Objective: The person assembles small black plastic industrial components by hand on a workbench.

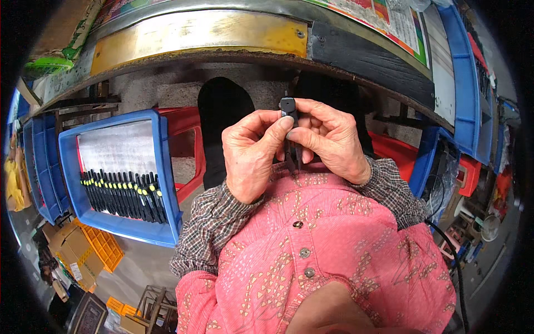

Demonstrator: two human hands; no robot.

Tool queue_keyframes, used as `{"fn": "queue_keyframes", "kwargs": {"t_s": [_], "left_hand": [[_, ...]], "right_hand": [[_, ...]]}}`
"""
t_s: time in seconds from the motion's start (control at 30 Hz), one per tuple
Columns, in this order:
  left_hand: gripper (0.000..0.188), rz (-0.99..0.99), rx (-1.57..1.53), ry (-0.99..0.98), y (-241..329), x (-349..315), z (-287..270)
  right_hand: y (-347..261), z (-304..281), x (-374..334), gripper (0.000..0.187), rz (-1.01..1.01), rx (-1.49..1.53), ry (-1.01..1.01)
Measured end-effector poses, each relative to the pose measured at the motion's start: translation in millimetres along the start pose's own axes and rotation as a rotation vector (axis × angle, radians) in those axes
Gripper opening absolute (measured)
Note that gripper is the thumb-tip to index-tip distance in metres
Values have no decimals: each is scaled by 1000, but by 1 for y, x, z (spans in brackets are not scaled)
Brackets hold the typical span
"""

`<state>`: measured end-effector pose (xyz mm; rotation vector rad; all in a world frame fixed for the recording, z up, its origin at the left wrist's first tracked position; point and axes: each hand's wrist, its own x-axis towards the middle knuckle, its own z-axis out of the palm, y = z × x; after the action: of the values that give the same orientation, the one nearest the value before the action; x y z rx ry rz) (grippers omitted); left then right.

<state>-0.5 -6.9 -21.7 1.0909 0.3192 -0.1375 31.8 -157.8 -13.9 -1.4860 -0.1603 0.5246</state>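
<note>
- At 12 o'clock, a worn counter [367,64] curves across, its front edge carrying a yellowish metal strip [200,34].
- At 8 o'clock, a brown cardboard box [65,245] sits beside an orange lattice crate [105,247].
- At 6 o'clock, a pink, pale-patterned blouse [334,222] with checked sleeves [208,225].
- Just above centre, toward 12, a slim black device [287,104], partly hidden: left hand [247,156] and right hand [331,139] pinch it, thumbs and fingers drawn close.
- At 9 o'clock, a blue plastic tray [171,189] holds a row of black pieces [119,195] with yellow-green dots.
</note>
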Motion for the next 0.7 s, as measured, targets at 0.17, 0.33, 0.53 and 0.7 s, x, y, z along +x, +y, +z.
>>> {"fn": "queue_keyframes", "kwargs": {"t_s": [0.17, 0.33, 0.53, 0.7], "left_hand": [[11, 1, -15, 2, -1, -1, 0], [11, 17, -35, -8, -2, -1, -1], [11, -5, -44, -12, 0, -1, -1], [11, 6, -24, -11, 0, -2, -1]], "right_hand": [[1, 0, -1, 38, -14, -7, 6], [0, 1, -1, 38, -11, -3, 11], [1, 0, -1, 38, 2, 45, -7], [3, 0, -1, 37, -18, 51, -7]]}}
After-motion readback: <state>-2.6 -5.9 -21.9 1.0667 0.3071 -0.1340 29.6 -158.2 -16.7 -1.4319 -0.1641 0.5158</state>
